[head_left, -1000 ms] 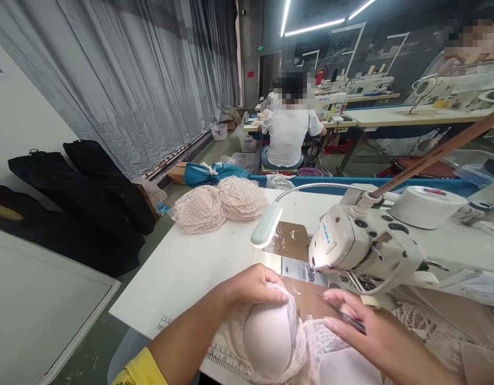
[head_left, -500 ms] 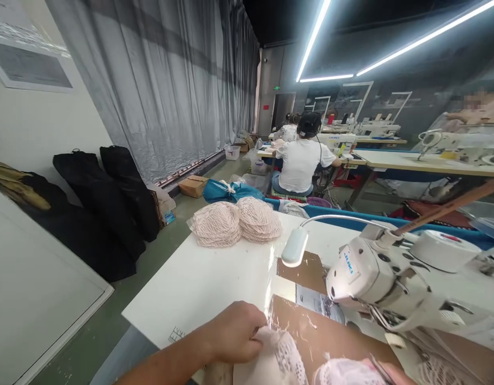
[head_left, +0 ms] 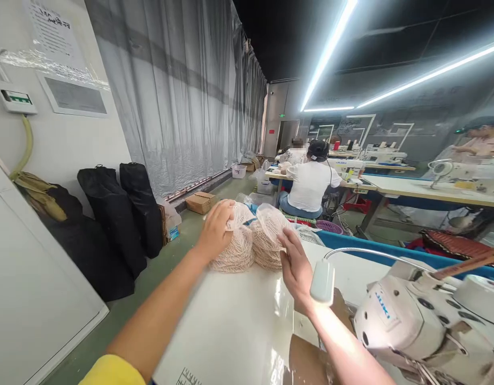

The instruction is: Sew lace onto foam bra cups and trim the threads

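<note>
Two stacks of lace bra cups point(head_left: 250, 240) sit side by side at the far left corner of the white bench point(head_left: 238, 326), and both hands have reached out to them. The left hand point(head_left: 215, 230) lies over the top of the nearer-left stack, fingers curled down onto the lace, gripping or pressing it. The right hand point(head_left: 294, 264) stands just right of the other stack, palm turned inward, fingers spread and touching its side without closing round anything. Judging by this, the step in hand is taking hold of the stacked cups; the next move calls for a firm two-sided squeeze so the nested pieces lift together and do not slide apart. Just right of the right hand hangs a small gooseneck lamp point(head_left: 322, 280), and beyond it the head of a Juki sewing machine point(head_left: 407, 326). Past the hands, well apart, a person in a white shirt point(head_left: 310, 184) sits at another bench.
</note>
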`<state>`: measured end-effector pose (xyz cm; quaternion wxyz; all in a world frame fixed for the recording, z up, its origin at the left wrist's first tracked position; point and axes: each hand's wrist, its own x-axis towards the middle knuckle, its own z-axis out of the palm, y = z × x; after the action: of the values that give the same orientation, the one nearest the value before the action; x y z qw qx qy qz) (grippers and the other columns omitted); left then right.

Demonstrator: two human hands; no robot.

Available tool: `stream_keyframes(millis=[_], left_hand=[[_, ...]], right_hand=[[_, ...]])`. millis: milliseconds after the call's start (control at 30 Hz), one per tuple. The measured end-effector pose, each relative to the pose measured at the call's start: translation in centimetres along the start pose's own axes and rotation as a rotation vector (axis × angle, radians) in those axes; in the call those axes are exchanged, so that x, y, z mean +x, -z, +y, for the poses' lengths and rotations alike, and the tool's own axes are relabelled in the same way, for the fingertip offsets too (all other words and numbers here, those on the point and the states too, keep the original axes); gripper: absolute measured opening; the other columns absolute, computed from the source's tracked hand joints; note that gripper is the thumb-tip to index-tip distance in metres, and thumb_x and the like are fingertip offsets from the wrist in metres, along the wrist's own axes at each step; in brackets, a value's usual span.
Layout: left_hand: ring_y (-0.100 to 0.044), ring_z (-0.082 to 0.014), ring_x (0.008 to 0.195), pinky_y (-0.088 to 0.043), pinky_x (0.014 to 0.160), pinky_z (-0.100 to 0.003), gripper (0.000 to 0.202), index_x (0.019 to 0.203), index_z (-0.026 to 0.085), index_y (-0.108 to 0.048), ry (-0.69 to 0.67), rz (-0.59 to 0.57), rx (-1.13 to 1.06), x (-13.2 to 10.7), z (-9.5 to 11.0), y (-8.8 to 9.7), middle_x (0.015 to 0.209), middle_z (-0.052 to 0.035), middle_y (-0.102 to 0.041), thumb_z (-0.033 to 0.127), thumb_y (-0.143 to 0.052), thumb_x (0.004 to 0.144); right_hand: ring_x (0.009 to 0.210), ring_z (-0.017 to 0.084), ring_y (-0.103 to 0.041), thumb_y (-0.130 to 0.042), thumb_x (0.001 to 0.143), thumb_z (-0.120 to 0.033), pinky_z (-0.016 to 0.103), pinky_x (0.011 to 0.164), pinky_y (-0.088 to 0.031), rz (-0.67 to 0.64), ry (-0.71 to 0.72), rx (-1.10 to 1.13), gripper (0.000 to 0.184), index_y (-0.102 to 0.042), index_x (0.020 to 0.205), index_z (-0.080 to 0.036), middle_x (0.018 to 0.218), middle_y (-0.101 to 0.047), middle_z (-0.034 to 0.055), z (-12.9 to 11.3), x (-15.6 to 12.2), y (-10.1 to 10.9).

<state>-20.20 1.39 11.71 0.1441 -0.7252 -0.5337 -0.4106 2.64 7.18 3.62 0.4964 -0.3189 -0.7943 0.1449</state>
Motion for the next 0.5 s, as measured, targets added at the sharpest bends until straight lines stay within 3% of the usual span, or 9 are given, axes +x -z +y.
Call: stream_keyframes(millis=[33,100,167,200,333,433,500], left_hand=[[-0.035,-0.0233,0.13,-0.03,0.105,-0.041,0.018,0.09,0.019,-0.046,0.035,-0.094,0.058,0.3,-0.8,-1.1,0.134,-0.0114,-0.045,0.007,-0.04,0.079],[-0.043,-0.0252,0.125,-0.035,0.102,-0.042,0.017,0.09,0.019,-0.051,0.055,-0.227,0.078,-0.2,-2.1,-3.6,0.125,-0.0109,-0.054,0.009,-0.045,0.077],[-0.049,-0.0279,0.119,-0.04,0.098,-0.043,0.018,0.093,0.019,-0.056,0.068,-0.334,0.08,-1.7,-3.1,-6.2,0.118,-0.0101,-0.059,0.019,-0.057,0.075],[-0.047,-0.0308,0.123,-0.039,0.1,-0.046,0.028,0.099,0.019,-0.058,0.077,-0.371,0.082,-2.5,-3.4,-7.3,0.124,-0.0109,-0.057,0.025,-0.063,0.072],[-0.028,-0.0383,0.137,-0.026,0.109,-0.055,0.068,0.129,0.018,-0.049,0.1,-0.427,0.077,-4.7,-4.3,-9.0,0.144,-0.0147,-0.04,0.045,-0.07,0.07],[-0.021,-0.0386,0.139,-0.02,0.111,-0.058,0.072,0.133,0.014,-0.045,0.081,-0.401,0.055,-5.2,-4.5,-8.6,0.147,-0.0172,-0.035,0.055,-0.062,0.077],[-0.029,-0.0355,0.137,-0.024,0.112,-0.055,0.064,0.129,0.015,-0.048,0.031,-0.295,0.054,-5.8,-4.0,-8.1,0.143,-0.0156,-0.041,0.056,-0.055,0.081]], right_hand=[[0.137,0.026,-0.033,-0.037,0.091,-0.028,0.049,0.113,-0.027,-0.034,-0.004,-0.006,0.043,-0.05,0.131,-0.019,0.148,-0.039,0.0112,1.1,0.5,-0.6],[0.13,0.028,-0.044,-0.036,0.089,-0.026,0.05,0.107,-0.037,-0.126,-0.027,-0.024,0.043,-0.054,0.127,-0.02,0.138,-0.051,0.0121,2.7,0.4,-1.1],[0.124,0.028,-0.051,-0.036,0.087,-0.023,0.05,0.102,-0.041,-0.216,-0.059,-0.046,0.043,-0.057,0.125,-0.02,0.13,-0.058,0.0128,3.1,-1.3,-0.5],[0.123,0.028,-0.051,-0.035,0.087,-0.022,0.049,0.102,-0.041,-0.256,-0.075,-0.056,0.043,-0.057,0.125,-0.02,0.129,-0.059,0.0128,2.8,-2.7,0.3],[0.105,0.021,-0.063,-0.039,0.084,-0.015,0.035,0.09,-0.051,-0.427,-0.14,-0.071,0.041,-0.06,0.119,-0.024,0.116,-0.067,0.0067,-0.6,-9.8,6.7],[0.083,0.019,-0.067,-0.044,0.081,-0.017,0.029,0.073,-0.055,-0.499,-0.263,-0.161,0.028,-0.066,0.094,-0.027,0.094,-0.072,0.0025,-3.3,-15.2,13.0],[0.067,0.019,-0.066,-0.047,0.083,-0.027,0.029,0.059,-0.053,-0.41,-0.436,-0.32,0.019,-0.066,0.082,-0.027,0.079,-0.071,0.0029,-4.1,-18.4,17.3]])
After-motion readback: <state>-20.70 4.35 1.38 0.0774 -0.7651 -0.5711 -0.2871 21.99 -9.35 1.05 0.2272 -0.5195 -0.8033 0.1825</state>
